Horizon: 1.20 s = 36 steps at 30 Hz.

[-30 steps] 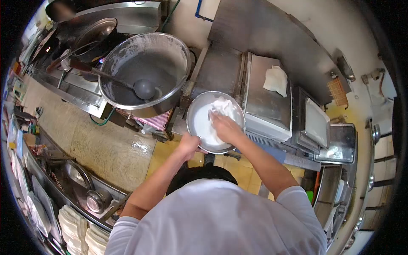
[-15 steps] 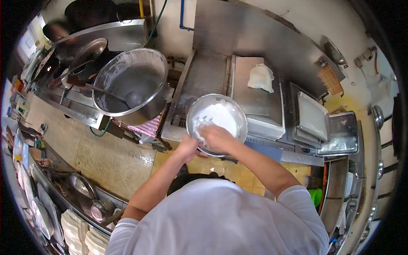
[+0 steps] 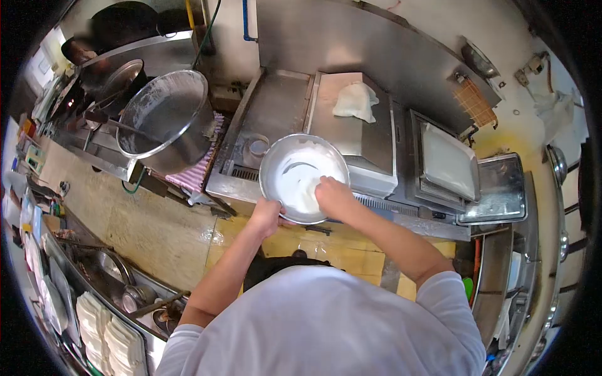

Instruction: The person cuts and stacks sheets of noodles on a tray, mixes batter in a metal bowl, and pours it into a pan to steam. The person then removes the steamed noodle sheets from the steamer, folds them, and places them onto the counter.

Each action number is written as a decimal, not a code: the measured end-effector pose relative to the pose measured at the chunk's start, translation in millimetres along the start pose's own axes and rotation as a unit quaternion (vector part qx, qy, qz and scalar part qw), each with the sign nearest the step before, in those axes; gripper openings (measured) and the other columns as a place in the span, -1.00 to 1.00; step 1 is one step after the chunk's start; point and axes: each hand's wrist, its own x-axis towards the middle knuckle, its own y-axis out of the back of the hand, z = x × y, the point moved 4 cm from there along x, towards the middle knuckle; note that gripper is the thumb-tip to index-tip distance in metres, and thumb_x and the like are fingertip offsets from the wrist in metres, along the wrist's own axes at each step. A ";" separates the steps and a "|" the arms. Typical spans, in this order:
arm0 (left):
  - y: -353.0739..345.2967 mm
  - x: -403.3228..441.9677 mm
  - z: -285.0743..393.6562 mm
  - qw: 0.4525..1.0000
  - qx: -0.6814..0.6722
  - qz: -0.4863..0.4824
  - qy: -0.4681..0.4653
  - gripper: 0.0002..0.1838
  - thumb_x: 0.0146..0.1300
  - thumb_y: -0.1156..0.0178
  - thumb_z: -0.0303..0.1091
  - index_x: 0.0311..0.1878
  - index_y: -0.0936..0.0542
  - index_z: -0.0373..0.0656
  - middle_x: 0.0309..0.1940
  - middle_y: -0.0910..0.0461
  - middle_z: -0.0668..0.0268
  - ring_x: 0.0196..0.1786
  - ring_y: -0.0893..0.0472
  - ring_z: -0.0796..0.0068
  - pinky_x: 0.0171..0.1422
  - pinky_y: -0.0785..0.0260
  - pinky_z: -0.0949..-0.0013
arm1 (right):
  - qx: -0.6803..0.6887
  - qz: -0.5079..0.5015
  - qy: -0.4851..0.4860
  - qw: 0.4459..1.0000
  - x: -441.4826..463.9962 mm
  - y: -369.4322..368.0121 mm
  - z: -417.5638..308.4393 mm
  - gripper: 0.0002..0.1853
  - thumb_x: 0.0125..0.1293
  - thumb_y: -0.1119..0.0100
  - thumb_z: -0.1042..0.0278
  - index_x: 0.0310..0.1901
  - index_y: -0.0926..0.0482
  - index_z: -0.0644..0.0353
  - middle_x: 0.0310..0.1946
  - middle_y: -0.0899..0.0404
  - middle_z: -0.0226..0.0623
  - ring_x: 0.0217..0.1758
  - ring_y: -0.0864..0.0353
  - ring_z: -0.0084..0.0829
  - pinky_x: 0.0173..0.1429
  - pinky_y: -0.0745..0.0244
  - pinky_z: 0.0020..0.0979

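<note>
A round metal bowl (image 3: pixel 268 168) with a thick white mixture (image 3: pixel 296 164) inside is tilted slightly in front of me, over the near edge of the steel counter. My left hand (image 3: pixel 266 217) is closed on the bowl's lower left rim. Over the right side of the mixture, my right hand (image 3: pixel 332 197) has its fingers curled together. Below those fingers is a blurred pale shape in the mixture; what they hold, I cannot make out. A small round container (image 3: pixel 258 147) stands on the counter just left of the bowl.
A large metal pot (image 3: pixel 168 119) with a long-handled utensil in it stands at left, on a pink striped cloth (image 3: pixel 194 172). A white cloth (image 3: pixel 356 101) lies on a steel lid. Trays (image 3: pixel 446 164) are at right; stacked white containers (image 3: pixel 103 332) sit lower left.
The bowl and both hands have moved left relative to my body. My right hand has risen from deep in the mixture toward the bowl's right side. The small container has come into view.
</note>
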 end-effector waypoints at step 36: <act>19.7 -12.0 16.9 0.999 -0.011 -0.037 0.007 -0.58 0.21 0.04 -0.68 0.17 -0.32 -0.58 -0.16 -0.51 -0.06 -0.26 -0.66 -0.04 -0.27 -0.74 -0.12 | 0.100 0.008 0.075 0.992 55.8 -22.6 -48.1 -0.47 0.32 0.00 0.46 0.35 -0.49 0.21 0.41 -0.42 0.03 0.43 -0.45 -0.01 0.52 -0.29 -0.12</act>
